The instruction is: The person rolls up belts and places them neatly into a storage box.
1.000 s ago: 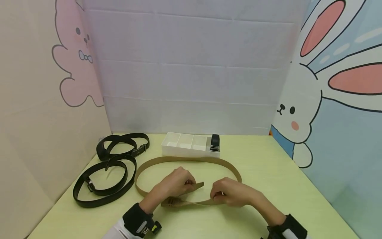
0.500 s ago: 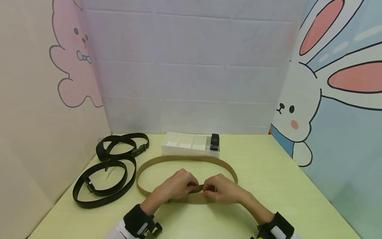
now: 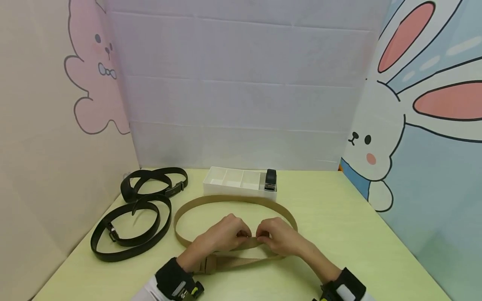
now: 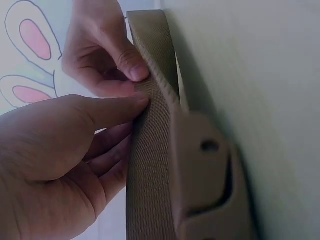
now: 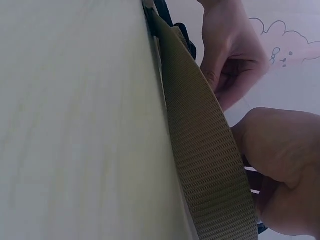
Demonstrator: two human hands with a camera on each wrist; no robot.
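Both hands meet at the lower middle of the head view, pinching one tan belt (image 3: 211, 202) between them. The left hand (image 3: 222, 236) grasps the webbing with thumb and fingers curled onto it, and the right hand (image 3: 280, 237) pinches the same strap just beside it, so the fingertips of the two nearly touch. In the left wrist view the left thumb lies along the edge of the strap, with the tan plastic buckle (image 4: 207, 175) lying against the desk right below the fingers. The belt forms a wide oval loop on the pale green desk (image 3: 339, 225), its far side running just in front of a white divided tray (image 3: 235, 184); its near side passes through the hands, and the buckle end trails toward the lower left under the left wrist.

A black rolled belt (image 3: 270, 179) sits in the tray's right-end compartment; the other compartments show only white. At the left of the desk lie two black belts: a larger coil (image 3: 129, 228) near the front and a smaller coil (image 3: 154, 182) behind it, close to the corner. The large coil lies just beside the tan loop's left end. Cartoon rabbits decorate the side walls. No writing or brand can be read on anything.
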